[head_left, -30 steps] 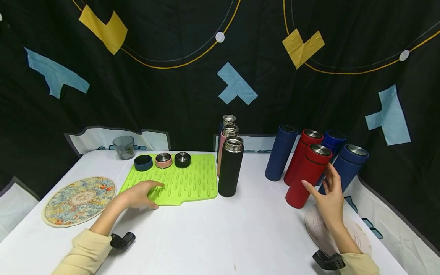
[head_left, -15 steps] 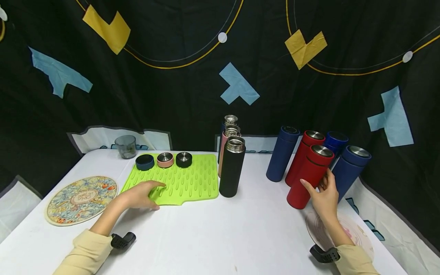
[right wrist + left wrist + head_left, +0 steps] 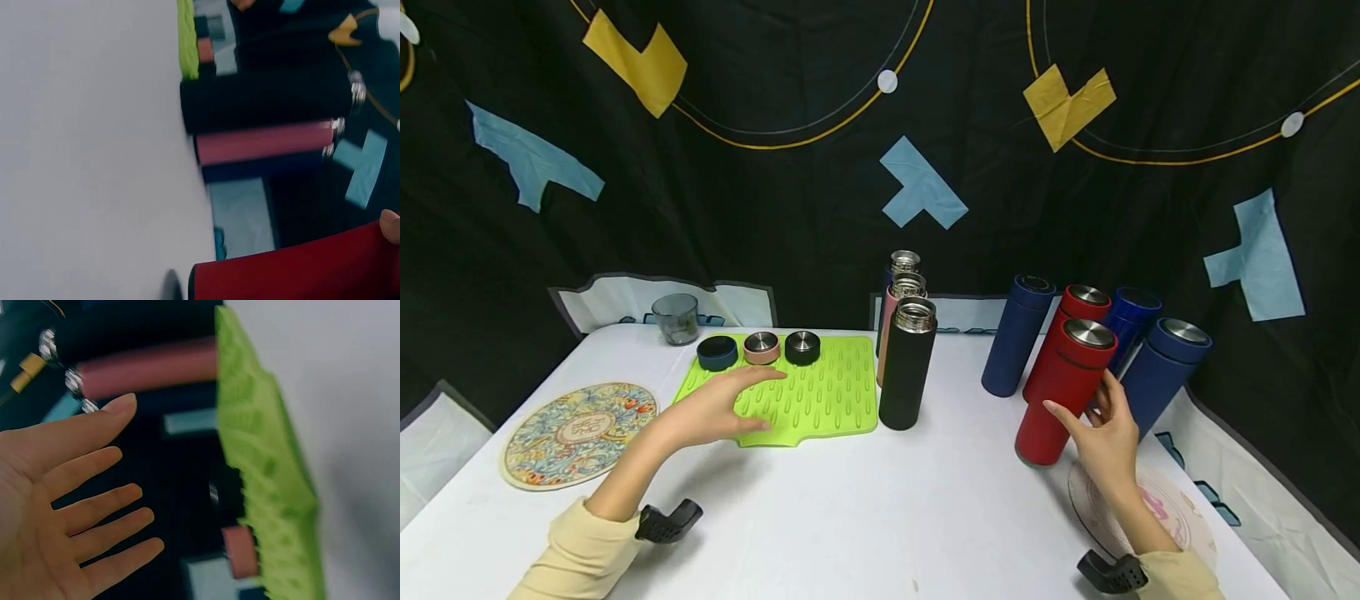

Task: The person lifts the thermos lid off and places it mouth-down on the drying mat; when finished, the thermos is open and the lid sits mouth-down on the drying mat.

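Note:
My right hand [image 3: 1105, 442] grips a red thermos flask [image 3: 1066, 392] with a steel-topped lid, thumb on its near side and the other fingers partly hidden behind it. In the right wrist view the red flask [image 3: 294, 272] crosses the lower right, with a thumb tip on it. My left hand [image 3: 715, 408] hovers over the front left of a green ridged mat [image 3: 827, 400], holding nothing; its fingers [image 3: 106, 506] are spread in the left wrist view. On the mat's back part sit a navy lid [image 3: 717, 353], a pink lid [image 3: 762, 348] and a black lid [image 3: 802, 348].
Lidless black [image 3: 910, 375], pink [image 3: 891, 325] and navy flasks stand in a row beside the mat. At right are another red flask [image 3: 1047, 350] and several blue flasks [image 3: 1015, 337]. A glass cup [image 3: 676, 319], a patterned round mat [image 3: 580, 437] and a pale round mat [image 3: 1180, 517] lie around.
My right hand has closed in on the front red flask and shifted it slightly left and toward me. My left hand has risen off the mat's front edge and moved slightly right.

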A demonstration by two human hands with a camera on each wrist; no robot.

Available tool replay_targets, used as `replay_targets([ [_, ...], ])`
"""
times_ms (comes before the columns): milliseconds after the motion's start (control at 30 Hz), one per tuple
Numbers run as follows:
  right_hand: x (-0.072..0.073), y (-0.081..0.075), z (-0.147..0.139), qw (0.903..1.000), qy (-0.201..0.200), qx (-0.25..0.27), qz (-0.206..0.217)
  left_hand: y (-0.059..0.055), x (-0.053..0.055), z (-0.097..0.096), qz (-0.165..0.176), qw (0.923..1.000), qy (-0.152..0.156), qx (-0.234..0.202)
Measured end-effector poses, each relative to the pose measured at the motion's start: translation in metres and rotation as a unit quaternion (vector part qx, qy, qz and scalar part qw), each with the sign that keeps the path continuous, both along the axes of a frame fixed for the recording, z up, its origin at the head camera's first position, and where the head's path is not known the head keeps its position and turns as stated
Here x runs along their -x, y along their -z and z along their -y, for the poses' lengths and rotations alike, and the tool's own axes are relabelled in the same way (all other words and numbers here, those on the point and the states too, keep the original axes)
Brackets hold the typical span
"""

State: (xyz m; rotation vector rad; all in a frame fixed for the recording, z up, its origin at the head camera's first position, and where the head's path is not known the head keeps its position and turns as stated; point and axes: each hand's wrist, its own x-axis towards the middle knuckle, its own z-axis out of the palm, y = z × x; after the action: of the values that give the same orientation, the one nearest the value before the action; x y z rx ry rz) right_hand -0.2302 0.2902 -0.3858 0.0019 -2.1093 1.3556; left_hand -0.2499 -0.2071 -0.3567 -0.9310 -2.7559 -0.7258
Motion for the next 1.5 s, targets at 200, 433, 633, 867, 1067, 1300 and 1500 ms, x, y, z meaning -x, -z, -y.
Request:
replay_targets([
  [200, -0.017, -0.013, 0.025, 0.9978, -0.060, -0.007, -0.029, -0.022, -0.014, -0.027, -0.016, 0.9998, 0.009, -0.009],
  [433, -0.033, -0.025, 0.054, 0.9889, -0.126, -0.050, -0.062, -0.043, -0.028, -0.054, -0.040, 0.9973, 0.049, -0.037],
  [633, -0.035, -0.033, 0.080, 0.9739, -0.198, -0.069, -0.087, -0.059, -0.039, -0.073, -0.060, 0.9919, 0.078, -0.080],
  [867, -0.042, -0.059, 0.118, 0.9700, -0.220, -0.072, -0.075, -0.073, -0.046, -0.089, -0.090, 0.9855, 0.094, -0.109],
  [1067, -0.048, -0.083, 0.146, 0.9614, -0.252, -0.083, -0.071, -0.078, -0.049, -0.094, -0.099, 0.9817, 0.084, -0.139],
  [1300, -0.020, -0.062, 0.155, 0.9397, -0.290, -0.139, -0.115, -0.079, -0.052, -0.095, -0.106, 0.9774, 0.084, -0.162],
  [1500, -0.011, -0.056, 0.153, 0.9087, -0.295, -0.242, -0.169, -0.078, -0.049, -0.094, -0.118, 0.9751, 0.126, -0.139],
])
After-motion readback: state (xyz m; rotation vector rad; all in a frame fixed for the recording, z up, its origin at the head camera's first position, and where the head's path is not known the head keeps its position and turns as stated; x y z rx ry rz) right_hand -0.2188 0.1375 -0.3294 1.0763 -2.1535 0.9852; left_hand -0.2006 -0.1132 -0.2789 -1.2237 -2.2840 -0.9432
